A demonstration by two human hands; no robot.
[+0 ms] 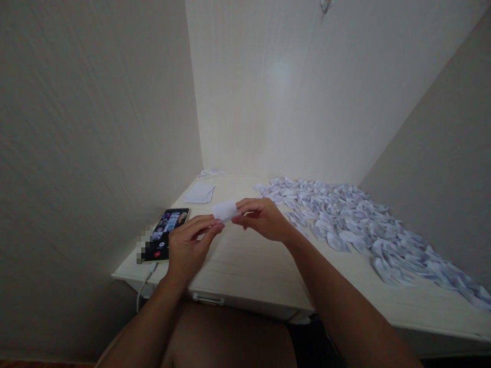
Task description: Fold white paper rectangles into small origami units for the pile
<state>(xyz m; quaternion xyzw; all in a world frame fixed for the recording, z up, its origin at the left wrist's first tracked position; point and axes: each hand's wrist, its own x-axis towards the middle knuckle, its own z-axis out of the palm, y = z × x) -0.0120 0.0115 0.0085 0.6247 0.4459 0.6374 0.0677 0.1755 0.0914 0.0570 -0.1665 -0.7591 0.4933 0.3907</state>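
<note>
A small piece of white paper (224, 210) is held up above the desk, its lower edge bent or folded over. My left hand (191, 244) pinches its left lower corner between thumb and fingers. On the other side, my right hand (263, 217) grips the right end, thumb below and fingers above. Behind my hands lies a short stack of flat white paper sheets (199, 193). To the right spreads a large heap of folded white paper pieces (337, 214).
A phone (169, 232) with a video call on its screen lies left of my left hand, a white cable (143, 289) by its lower end. Thin white strips (210, 173) sit in the back corner. Walls enclose the desk (253, 271) at left, back and right.
</note>
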